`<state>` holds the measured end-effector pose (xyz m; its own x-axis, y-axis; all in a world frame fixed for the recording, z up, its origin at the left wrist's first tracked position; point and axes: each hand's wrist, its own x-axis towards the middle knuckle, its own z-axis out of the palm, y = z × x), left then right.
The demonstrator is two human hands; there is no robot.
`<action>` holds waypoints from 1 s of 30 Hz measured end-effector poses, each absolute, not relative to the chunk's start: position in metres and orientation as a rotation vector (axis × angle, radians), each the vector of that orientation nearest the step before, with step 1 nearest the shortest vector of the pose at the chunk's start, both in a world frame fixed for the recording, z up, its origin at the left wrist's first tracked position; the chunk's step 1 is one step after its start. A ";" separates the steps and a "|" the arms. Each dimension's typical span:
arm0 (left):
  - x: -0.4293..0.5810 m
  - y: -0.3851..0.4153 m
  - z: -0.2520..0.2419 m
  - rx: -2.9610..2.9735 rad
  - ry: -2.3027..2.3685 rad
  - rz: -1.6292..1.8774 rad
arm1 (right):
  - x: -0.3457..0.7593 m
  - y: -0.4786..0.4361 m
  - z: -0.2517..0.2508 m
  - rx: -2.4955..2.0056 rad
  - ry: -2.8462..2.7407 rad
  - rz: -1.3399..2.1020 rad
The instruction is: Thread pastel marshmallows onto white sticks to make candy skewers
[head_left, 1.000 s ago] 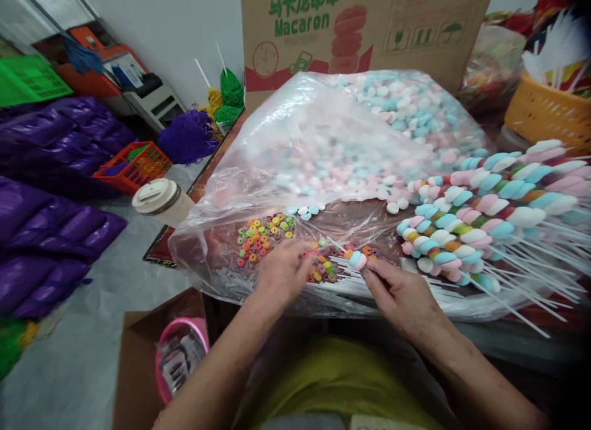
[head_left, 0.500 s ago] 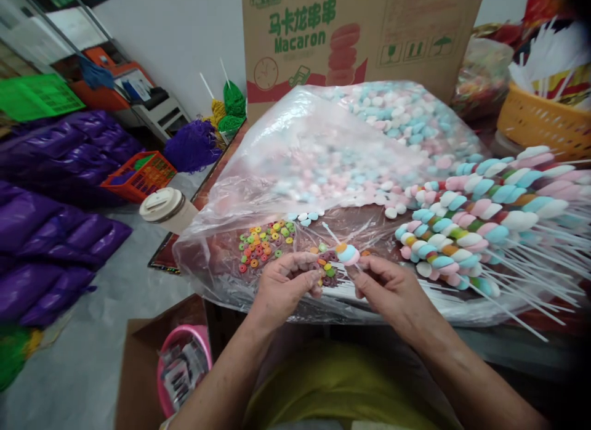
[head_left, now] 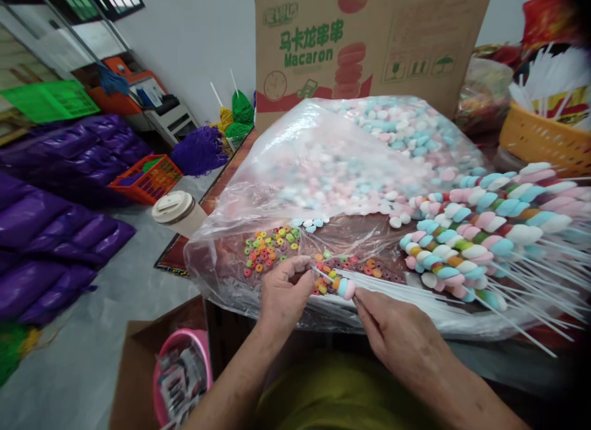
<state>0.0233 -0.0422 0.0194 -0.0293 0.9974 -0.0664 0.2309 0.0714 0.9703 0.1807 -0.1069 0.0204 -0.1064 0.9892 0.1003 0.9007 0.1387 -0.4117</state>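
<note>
Our right hand (head_left: 397, 331) is closed around the lower end of a thin white stick (head_left: 324, 276), which already carries a pink-and-blue marshmallow piece (head_left: 345, 288) and a few coloured rings just beyond the fingertips. Our left hand (head_left: 282, 289) has its thumb and fingers pinched together at the stick's free tip. We cannot tell whether a small sweet sits between them.

A second ago the left hand lay flat on the loose ring sweets (head_left: 270, 246). Half a second ago it had lifted and the stick pointed up and away. Now the stick lies low and level, with its tip in the left fingers. We judge that one more ring is being fed on and that this stick is only partly filled.

Beyond both hands lies the clear bag (head_left: 323, 165) of pastel marshmallows. The filled sticks (head_left: 480, 230) are piled on the desk (head_left: 178, 255), outward from the right hand. The cardboard box (head_left: 369, 42) behind reads "Macaron" in green under Chinese characters, beside handling symbols.
</note>
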 end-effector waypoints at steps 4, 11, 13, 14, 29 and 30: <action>0.027 -0.056 0.010 1.806 1.471 1.035 | 0.171 -0.106 0.015 -1.886 -2.104 0.239; 0.020 -0.005 0.025 2.171 1.541 0.791 | 0.188 -0.045 0.010 -1.818 -1.923 0.384; 0.024 0.025 0.027 2.275 1.637 0.591 | 0.189 -0.009 0.010 -1.919 -1.898 0.356; 0.028 0.037 0.025 2.299 1.644 0.554 | 0.187 0.009 0.010 -1.936 -1.908 0.344; 0.010 0.025 -0.010 1.511 1.387 1.004 | 0.191 0.030 -0.010 -1.842 -2.049 0.460; 0.011 0.021 -0.010 1.358 1.364 1.023 | 0.189 0.031 -0.011 -1.842 -2.030 0.457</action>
